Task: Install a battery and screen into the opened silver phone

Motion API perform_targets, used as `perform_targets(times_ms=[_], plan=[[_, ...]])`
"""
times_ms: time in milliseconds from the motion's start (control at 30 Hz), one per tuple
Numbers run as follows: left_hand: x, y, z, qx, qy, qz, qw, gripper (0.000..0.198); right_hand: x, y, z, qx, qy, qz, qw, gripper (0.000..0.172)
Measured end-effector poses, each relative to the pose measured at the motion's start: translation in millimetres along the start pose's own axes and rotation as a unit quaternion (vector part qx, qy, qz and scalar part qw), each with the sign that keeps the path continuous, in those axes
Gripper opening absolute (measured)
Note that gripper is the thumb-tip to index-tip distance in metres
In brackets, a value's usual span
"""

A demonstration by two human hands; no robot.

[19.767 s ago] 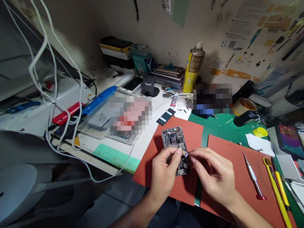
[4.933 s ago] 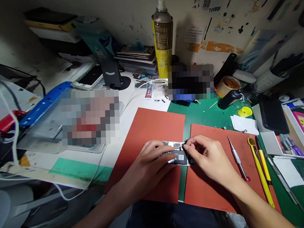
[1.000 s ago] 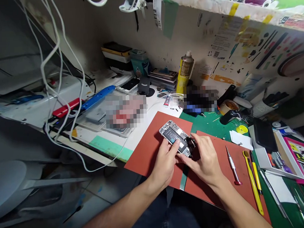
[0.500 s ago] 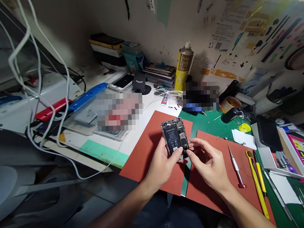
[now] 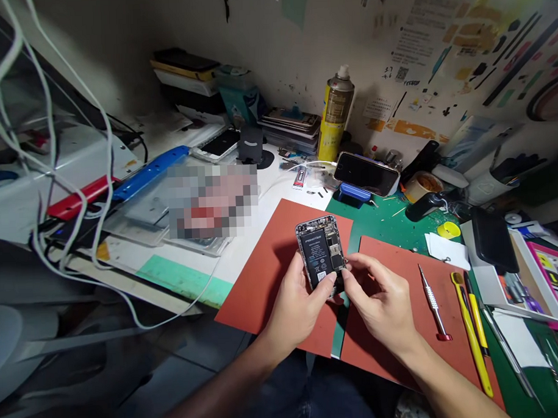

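Note:
An opened smartphone (image 5: 319, 253) is held above the left red-brown mat (image 5: 263, 276), its black battery and circuit board facing up. My left hand (image 5: 300, 299) grips it from the left and below, with the thumb lying across the battery's lower end. At the phone's lower right edge is my right hand (image 5: 377, 291), thumb and forefinger closed against the side. Whether a small part sits between those fingertips is hidden. A silver screwdriver with a red cap (image 5: 434, 304) lies on the right mat, close to the right hand.
Yellow brush (image 5: 471, 336), yellow-black tool (image 5: 477, 318) and metal tweezers (image 5: 513, 353) lie at right. Behind stand a phone on a blue stand (image 5: 367, 174) and a yellow spray can (image 5: 335, 115). White cables (image 5: 108, 178) hang at left; a parts box (image 5: 529, 285) stands right.
The view has shifted slightly. My right thumb and forefinger have moved a little up along the phone's right edge. The left hand keeps its hold on the phone.

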State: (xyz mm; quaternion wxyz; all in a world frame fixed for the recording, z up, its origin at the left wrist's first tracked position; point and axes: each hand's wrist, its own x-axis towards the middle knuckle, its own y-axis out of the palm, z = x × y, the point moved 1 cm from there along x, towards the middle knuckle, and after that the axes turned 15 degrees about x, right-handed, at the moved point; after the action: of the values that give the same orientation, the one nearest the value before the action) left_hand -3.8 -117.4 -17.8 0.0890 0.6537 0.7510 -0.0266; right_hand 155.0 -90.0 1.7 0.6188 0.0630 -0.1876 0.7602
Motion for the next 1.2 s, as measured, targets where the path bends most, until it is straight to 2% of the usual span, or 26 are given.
perform_targets(times_ms=[467, 733, 1200], plan=[[-1.7, 1.2, -4.5, 0.012, 0.0, 0.01, 1.0, 0.031, -0.8, 2.3, 0.4, 0.031, 0.035, -0.001, 0.999, 0.013], [-2.1, 1.4, -5.6, -0.001, 0.002, 0.021, 1.0, 0.035, -0.9, 2.7, 0.6, 0.014, 0.007, 0.001, 1.0, 0.014], [-2.7, 1.8, -6.3, 0.017, 0.003, 0.005, 1.0, 0.029, -1.3, 2.4, 0.2, 0.004, -0.035, 0.003, 0.999, 0.016]])
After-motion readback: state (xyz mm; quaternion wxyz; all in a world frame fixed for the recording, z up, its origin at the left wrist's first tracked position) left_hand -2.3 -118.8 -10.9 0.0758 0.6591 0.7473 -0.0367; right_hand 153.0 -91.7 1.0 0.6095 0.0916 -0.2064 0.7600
